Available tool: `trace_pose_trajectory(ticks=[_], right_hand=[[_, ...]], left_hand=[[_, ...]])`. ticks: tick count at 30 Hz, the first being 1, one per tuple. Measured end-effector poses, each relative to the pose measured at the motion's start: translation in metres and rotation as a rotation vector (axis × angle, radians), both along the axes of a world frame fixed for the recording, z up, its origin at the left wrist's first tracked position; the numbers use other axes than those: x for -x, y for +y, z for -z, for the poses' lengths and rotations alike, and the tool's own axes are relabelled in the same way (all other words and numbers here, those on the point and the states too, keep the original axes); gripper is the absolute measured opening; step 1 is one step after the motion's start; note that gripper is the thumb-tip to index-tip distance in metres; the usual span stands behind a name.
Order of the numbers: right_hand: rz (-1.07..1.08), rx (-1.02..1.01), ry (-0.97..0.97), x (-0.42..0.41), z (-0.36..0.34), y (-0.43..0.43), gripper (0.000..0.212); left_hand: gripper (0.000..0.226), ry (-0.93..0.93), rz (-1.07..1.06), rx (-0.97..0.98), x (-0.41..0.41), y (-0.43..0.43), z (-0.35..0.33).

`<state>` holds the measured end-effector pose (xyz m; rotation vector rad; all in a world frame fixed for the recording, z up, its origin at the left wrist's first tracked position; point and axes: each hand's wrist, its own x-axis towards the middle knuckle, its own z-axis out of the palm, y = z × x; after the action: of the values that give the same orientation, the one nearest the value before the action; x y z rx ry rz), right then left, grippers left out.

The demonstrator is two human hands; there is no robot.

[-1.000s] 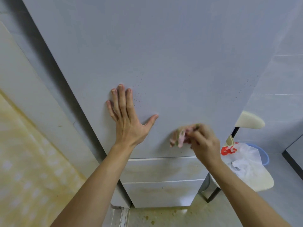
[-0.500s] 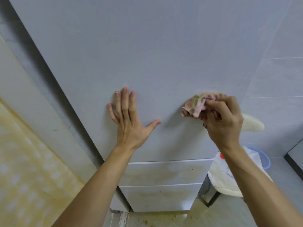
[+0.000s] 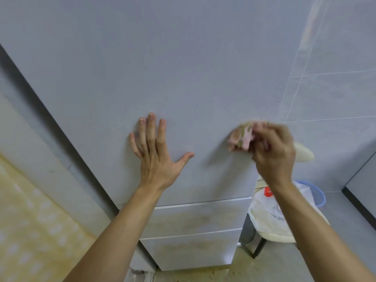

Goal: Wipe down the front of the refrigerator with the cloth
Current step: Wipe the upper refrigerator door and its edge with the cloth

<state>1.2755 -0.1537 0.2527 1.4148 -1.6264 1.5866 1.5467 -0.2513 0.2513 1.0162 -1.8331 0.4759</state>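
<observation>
The grey refrigerator door (image 3: 183,68) fills the upper middle of the head view, with two stained drawer fronts (image 3: 195,216) below it. My left hand (image 3: 156,151) lies flat on the door, fingers straight and thumb spread. My right hand (image 3: 272,151) grips a bunched pink and green cloth (image 3: 242,137) and holds it against the door near its right edge. That hand and the cloth are blurred by motion.
Right of the refrigerator stand a white plastic bag (image 3: 272,218) with a red mark, a blue basin (image 3: 317,196) and a cream rounded object (image 3: 303,153) against the tiled wall (image 3: 335,94). A yellow patterned surface (image 3: 30,220) fills the lower left. The floor (image 3: 203,275) below is stained.
My right hand has carried the cloth from low on the door up and to the right, and it is now blurred in motion. My left hand has stayed flat on the door.
</observation>
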Motion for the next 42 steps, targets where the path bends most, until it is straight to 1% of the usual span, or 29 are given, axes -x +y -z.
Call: trace_pose_trajectory(ticks=[2, 3, 5, 6, 8, 10, 11, 13, 15, 17, 19, 21, 22, 24, 26, 29, 32, 33, 35, 37, 38, 41, 42], right_hand=[[0.009, 0.101, -0.008, 0.009, -0.029, -0.005, 0.032], [0.01, 0.123, 0.002, 0.011, -0.03, -0.008, 0.033], [0.013, 0.105, 0.014, 0.009, -0.005, -0.011, 0.038], [0.01, 0.069, 0.026, 0.006, 0.016, -0.01, 0.042], [0.003, -0.045, 0.111, 0.005, 0.063, 0.001, 0.047], [-0.029, -0.187, 0.187, 0.007, 0.097, 0.017, 0.045], [-0.044, -0.258, 0.182, 0.007, 0.105, 0.023, 0.044], [-0.069, -0.372, 0.092, 0.007, 0.104, 0.03, 0.042], [-0.086, -0.422, -0.049, 0.0, 0.088, 0.034, 0.04], [-0.125, -0.406, -0.186, -0.014, 0.063, 0.042, 0.036], [-0.234, -0.349, -0.306, -0.035, 0.041, 0.05, 0.035], [-0.365, -0.316, -0.434, -0.059, 0.026, 0.053, 0.035], [-0.397, -0.308, -0.466, -0.069, 0.022, 0.053, 0.034], [-0.402, -0.308, -0.437, -0.088, 0.017, 0.052, 0.035], [-0.428, -0.321, -0.448, -0.103, 0.016, 0.052, 0.034], [-0.503, -0.389, -0.492, -0.125, 0.02, 0.052, 0.037], [-0.529, -0.454, -0.415, -0.145, 0.027, 0.056, 0.043], [-0.555, -0.469, -0.428, -0.151, 0.028, 0.058, 0.047], [-0.639, -0.479, -0.564, -0.162, 0.031, 0.063, 0.05], [-0.671, -0.483, -0.714, -0.169, 0.035, 0.068, 0.046], [-0.663, -0.493, -0.758, -0.172, 0.038, 0.07, 0.045], [-0.653, -0.523, -0.806, -0.184, 0.042, 0.072, 0.037], [-0.647, -0.517, -0.793, -0.189, 0.044, 0.072, 0.035]], left_hand=[[0.113, -0.024, 0.014, 0.024, 0.011, 0.002, -0.004], [0.112, -0.034, 0.017, 0.032, 0.016, 0.002, -0.006], [0.109, -0.041, 0.009, 0.039, 0.023, 0.002, -0.008], [0.107, -0.042, 0.0, 0.043, 0.025, 0.002, -0.008], [0.104, -0.048, -0.014, 0.035, 0.027, 0.002, -0.007], [0.104, -0.054, -0.021, 0.022, 0.026, 0.002, -0.007], [0.103, -0.058, -0.022, 0.017, 0.026, 0.003, -0.007], [0.101, -0.065, -0.02, 0.003, 0.025, 0.007, -0.008], [0.094, -0.053, 0.003, -0.024, 0.025, 0.013, -0.009], [0.081, -0.025, 0.083, -0.048, 0.026, 0.025, -0.009], [0.066, -0.016, 0.223, -0.085, 0.028, 0.04, -0.005], [0.056, 0.01, 0.391, -0.219, 0.032, 0.059, 0.002], [0.054, 0.043, 0.467, -0.348, 0.034, 0.069, 0.004], [0.054, 0.152, 0.566, -0.641, 0.032, 0.088, 0.005], [0.052, 0.308, 0.626, -0.815, 0.026, 0.101, 0.006], [0.041, 0.526, 0.644, -0.932, 0.011, 0.107, 0.009], [0.025, 0.696, 0.632, -1.022, -0.007, 0.108, 0.013], [0.021, 0.751, 0.616, -1.041, -0.013, 0.108, 0.013], [0.016, 0.842, 0.566, -1.068, -0.027, 0.105, 0.013], [0.018, 0.884, 0.51, -1.117, -0.04, 0.104, 0.013], [0.02, 0.887, 0.489, -1.144, -0.046, 0.103, 0.014], [0.027, 0.872, 0.449, -1.191, -0.061, 0.101, 0.018], [0.03, 0.881, 0.451, -1.194, -0.064, 0.101, 0.018]])
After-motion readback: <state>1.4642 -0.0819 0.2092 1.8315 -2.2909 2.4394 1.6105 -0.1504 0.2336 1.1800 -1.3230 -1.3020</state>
